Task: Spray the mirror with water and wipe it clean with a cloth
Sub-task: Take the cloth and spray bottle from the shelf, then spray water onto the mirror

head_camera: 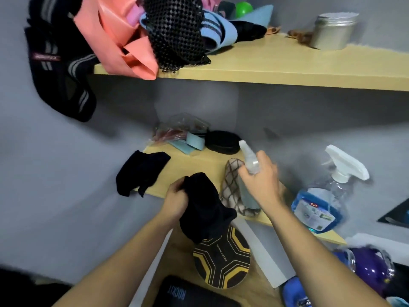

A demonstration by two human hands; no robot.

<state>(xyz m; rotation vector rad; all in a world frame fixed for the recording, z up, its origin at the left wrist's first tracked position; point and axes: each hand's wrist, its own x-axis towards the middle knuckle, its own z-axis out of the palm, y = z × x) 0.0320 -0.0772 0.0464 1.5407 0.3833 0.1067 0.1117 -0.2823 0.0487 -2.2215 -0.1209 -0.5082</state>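
Observation:
My left hand grips a black cloth just in front of the lower wooden shelf. The cloth hangs down from the fist. My right hand is wrapped around a small clear spray bottle, held upright over the shelf with its white nozzle on top. No mirror is in view.
A large trigger bottle of blue liquid stands on the shelf to the right. Another black cloth drapes over the shelf's left end. A checked cloth, black round case and upper shelf with clothes are close by. A patterned board lies below.

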